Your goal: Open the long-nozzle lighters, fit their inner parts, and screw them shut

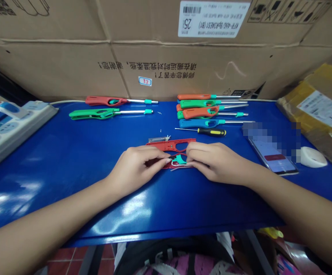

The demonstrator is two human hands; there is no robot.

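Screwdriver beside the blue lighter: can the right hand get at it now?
Probably yes: the screwdriver lies just beyond the right hand with nothing visible between, though that hand is busy by the teal part.

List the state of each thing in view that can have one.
Left hand, pinching black part
Right hand, curled at lower red shell
Upper red shell, open, interior showing
Teal trigger, exposed
Phone, screen lit
Screwdriver, lying flat
Power strip, plug inserted
Large carton, printing upside down
Rear lighters, lying flat

Red shell [168, 166]: open, crosswise at frame centre. Teal trigger [179, 159]: over shell, white wire [173, 164] below.
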